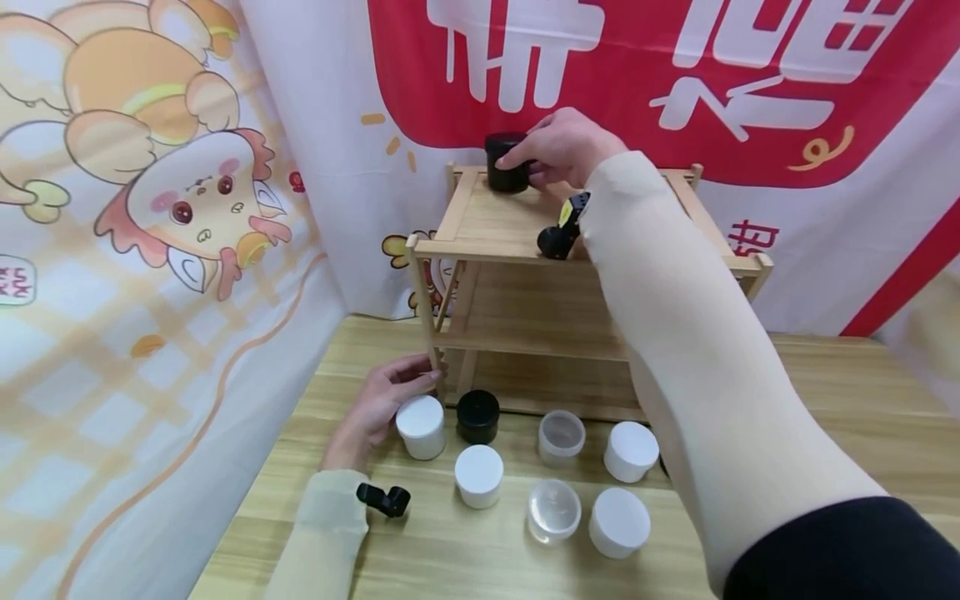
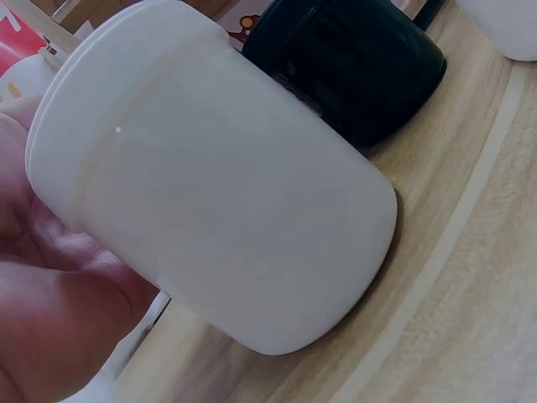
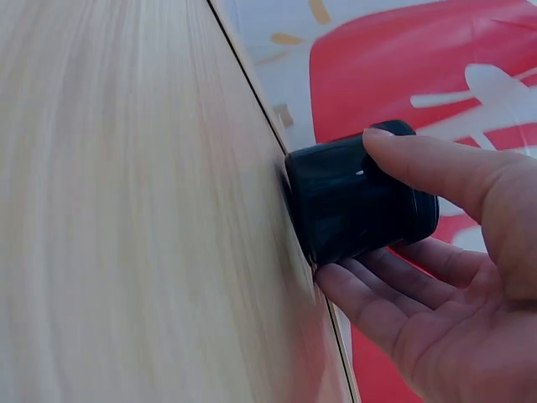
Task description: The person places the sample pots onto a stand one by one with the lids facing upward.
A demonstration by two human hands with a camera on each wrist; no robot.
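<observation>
My right hand [image 1: 562,150] grips a black lidded jar [image 1: 506,162] at the back left of the wooden rack's top shelf [image 1: 495,218]. In the right wrist view the thumb lies along the side of the black jar [image 3: 357,197], the fingers beneath it, and its base is right at the board. My left hand [image 1: 382,400] holds the rack's front left post [image 1: 427,317] low down, between thumb and fingers. A white lidded jar [image 1: 422,427] stands just in front of that hand and, in the left wrist view, the white jar [image 2: 235,185] covers much of it.
On the table before the rack stand a black jar [image 1: 477,417], more white jars [image 1: 478,477] and two clear tubs [image 1: 553,510]. Another dark thing is mostly hidden behind my right sleeve [image 1: 690,300]. A printed cloth [image 1: 345,167] hangs behind and at the left.
</observation>
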